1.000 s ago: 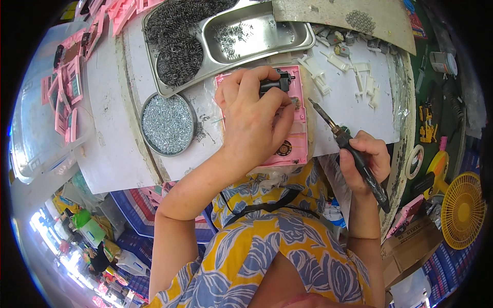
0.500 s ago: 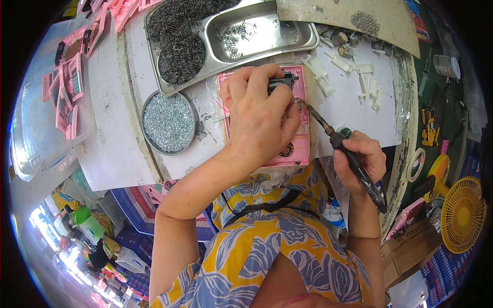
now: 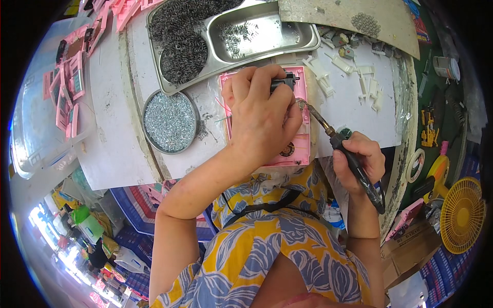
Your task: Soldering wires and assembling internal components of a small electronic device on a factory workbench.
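My left hand [image 3: 262,118] lies over a flat pink plastic housing [image 3: 300,149] on the white table and pinches a small black part [image 3: 283,81] at its upper edge. My right hand [image 3: 359,161] grips a black-handled soldering iron [image 3: 354,164] like a pen. Its metal tip [image 3: 303,104] reaches up-left to the pink housing, right beside my left thumb. Most of the housing is hidden under my left hand.
A round tin of small metal bits [image 3: 170,122] sits left of the housing. A steel tray [image 3: 267,36] with coiled wire and small parts lies behind it. White plastic pieces [image 3: 354,77] are scattered at right. Pink housings [image 3: 72,77] are stacked far left. A yellow fan [image 3: 462,215] stands at lower right.
The soldering iron's tip has moved up and left, from off the housing's right edge onto the housing by my left thumb. My left hand has stayed put.
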`<state>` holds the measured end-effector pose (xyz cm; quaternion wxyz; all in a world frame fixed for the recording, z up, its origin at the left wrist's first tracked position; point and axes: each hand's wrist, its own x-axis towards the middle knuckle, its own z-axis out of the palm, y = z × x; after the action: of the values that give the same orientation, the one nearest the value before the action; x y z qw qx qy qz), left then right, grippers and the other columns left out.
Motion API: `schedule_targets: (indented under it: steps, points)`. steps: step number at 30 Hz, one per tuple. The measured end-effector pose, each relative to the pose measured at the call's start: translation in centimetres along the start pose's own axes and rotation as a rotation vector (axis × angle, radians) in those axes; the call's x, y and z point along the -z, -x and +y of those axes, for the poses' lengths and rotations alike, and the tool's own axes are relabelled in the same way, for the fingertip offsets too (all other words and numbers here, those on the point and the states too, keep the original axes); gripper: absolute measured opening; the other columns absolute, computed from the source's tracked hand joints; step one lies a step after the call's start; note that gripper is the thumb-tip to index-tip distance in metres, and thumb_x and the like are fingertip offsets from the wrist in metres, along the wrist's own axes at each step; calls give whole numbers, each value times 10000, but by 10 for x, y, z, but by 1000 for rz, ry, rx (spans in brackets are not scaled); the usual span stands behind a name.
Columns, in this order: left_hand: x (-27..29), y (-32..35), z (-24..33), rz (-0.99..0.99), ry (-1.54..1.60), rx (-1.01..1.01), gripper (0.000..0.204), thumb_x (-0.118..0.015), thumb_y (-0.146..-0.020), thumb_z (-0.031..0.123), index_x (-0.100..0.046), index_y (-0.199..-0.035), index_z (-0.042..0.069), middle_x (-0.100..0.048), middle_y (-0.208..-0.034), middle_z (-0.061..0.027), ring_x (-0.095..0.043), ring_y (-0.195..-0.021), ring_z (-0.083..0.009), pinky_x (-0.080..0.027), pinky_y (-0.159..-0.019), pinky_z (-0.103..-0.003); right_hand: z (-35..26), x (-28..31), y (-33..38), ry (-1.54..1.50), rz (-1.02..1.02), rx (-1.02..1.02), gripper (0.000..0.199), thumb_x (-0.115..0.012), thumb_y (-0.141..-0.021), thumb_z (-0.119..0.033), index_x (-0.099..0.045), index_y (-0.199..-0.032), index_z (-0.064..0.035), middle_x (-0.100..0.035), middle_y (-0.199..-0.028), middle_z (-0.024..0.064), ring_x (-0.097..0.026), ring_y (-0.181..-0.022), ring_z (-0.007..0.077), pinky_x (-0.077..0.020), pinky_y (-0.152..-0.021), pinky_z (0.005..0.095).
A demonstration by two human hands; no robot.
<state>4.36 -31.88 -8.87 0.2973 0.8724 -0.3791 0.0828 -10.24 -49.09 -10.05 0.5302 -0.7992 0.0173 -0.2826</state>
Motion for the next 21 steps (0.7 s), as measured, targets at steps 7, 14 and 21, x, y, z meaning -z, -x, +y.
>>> schedule_targets:
  steps: [7, 14, 21]
  points:
    - [1, 0, -1, -13, 14, -7, 123, -775, -731, 160, -672, -783, 119, -613, -1206, -82, -499, -1127, -344, -338, -901, -484, 0, -1, 0, 13, -2, 3, 230, -803, -818, -52, -642, -980, -26, -469, -600, 5, -420, -477, 104, -304, -449, 262]
    - [2, 0, -1, -18, 11, -9, 124, -778, -726, 162, -678, -785, 120, -614, -1208, -79, -500, -1131, -339, -336, -911, -480, 1, -2, -4, 43, -59, 70, 255, -803, -784, -15, -633, -974, -25, -484, -597, 18, -444, -464, 139, -324, -438, 280]
    - [1, 0, -2, -9, 21, -12, 135, -787, -709, 158, -697, -803, 125, -617, -1206, -69, -509, -1128, -330, -337, -915, -475, -1, 2, -7, 76, -48, 136, 278, -791, -769, 21, -621, -986, -16, -500, -601, 27, -456, -460, 154, -326, -430, 282]
